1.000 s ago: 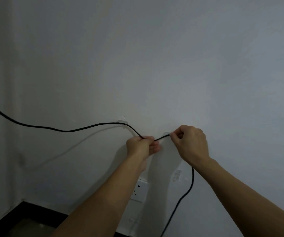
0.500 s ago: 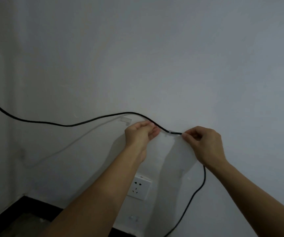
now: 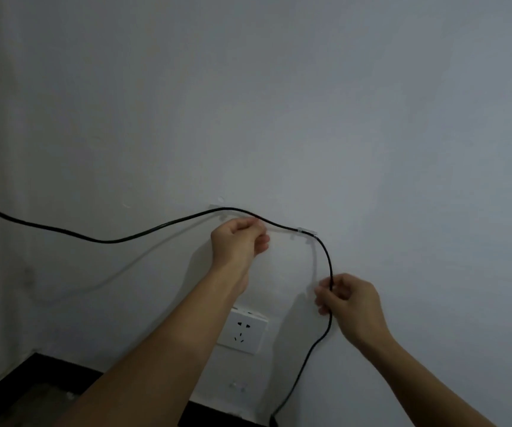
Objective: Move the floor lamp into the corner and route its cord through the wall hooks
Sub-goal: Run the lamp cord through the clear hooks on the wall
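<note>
A thin black lamp cord [image 3: 125,239] runs in from the left edge, sags, then rises across the white wall. It passes over a clear wall hook [image 3: 222,211] and sits in a second clear hook [image 3: 305,233] to the right. From there it bends down and drops to the floor. My left hand [image 3: 237,243] pinches the cord between the two hooks. My right hand [image 3: 348,300] grips the hanging stretch below the second hook. The lamp itself is out of view.
A white wall socket [image 3: 243,331] sits below my left forearm. Another small clear hook [image 3: 237,386] is low on the wall above the black skirting [image 3: 48,365]. The room corner lies at the far left.
My hands moved apart. The cord went into the right hook, and my right hand slid down the cord below it. My left hand rose toward the first hook.
</note>
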`<state>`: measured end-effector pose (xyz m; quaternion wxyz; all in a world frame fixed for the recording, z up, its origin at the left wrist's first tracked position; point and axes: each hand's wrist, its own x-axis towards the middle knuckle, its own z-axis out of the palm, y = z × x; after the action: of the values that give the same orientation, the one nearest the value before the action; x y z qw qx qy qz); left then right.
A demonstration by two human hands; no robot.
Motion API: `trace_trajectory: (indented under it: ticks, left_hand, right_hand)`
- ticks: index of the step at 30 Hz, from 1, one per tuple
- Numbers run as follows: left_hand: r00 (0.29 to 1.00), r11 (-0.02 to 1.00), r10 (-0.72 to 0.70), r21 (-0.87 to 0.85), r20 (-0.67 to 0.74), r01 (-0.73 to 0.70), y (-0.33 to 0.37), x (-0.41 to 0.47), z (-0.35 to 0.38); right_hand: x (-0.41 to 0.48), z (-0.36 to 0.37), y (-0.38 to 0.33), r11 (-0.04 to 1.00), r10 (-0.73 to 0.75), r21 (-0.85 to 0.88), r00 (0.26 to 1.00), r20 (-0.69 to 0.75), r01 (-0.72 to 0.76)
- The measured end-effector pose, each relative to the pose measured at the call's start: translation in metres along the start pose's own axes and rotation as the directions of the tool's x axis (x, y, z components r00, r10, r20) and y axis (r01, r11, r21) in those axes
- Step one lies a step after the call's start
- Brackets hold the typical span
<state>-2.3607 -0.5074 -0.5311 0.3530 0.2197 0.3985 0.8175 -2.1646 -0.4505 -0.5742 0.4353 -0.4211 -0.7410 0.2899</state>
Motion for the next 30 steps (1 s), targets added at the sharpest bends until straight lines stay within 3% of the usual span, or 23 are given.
trace_trajectory:
  ticks: [4,7,14,18,24,27,30]
  left_hand:
    - [0.998,0.973,-0.006,0.228,-0.060,0.020,-0.023,-0.004,-0.015]
    - [0.999,0.927,-0.037,0.371,-0.034,0.047,-0.040,-0.008,-0.020]
    - [1.000,0.888,0.024,0.460,-0.001,-0.021,-0.048,-0.009,-0.011]
    - [0.989,0.871,0.029,0.482,0.142,-0.094,-0.046,-0.015,-0.001]
    - [0.952,0.822,0.044,0.531,0.304,-0.207,-0.050,-0.019,0.035]
    - [0.932,0.714,0.015,0.649,0.362,-0.263,-0.059,-0.018,0.040]
    - [0.939,0.693,0.026,0.671,0.343,-0.264,-0.064,-0.014,0.036]
  right_hand:
    - [-0.026,-0.010,0.043,0.977,0.213,-0.029,0.958,0.194,-0.211]
    - [-0.032,-0.023,0.055,0.961,0.272,-0.005,0.936,0.225,-0.278]
    - [-0.029,-0.027,0.057,0.989,0.143,-0.062,0.980,0.135,-0.136]
    - [-0.027,-0.022,0.052,0.960,0.007,-0.277,0.990,0.140,0.033]
    - [-0.026,-0.006,0.034,0.884,-0.124,-0.414,0.963,0.241,0.218]
    - [-0.026,-0.005,0.032,0.893,-0.112,-0.397,0.958,0.263,0.214]
    - [-0.026,-0.010,0.036,0.975,-0.033,-0.209,0.974,0.226,0.081]
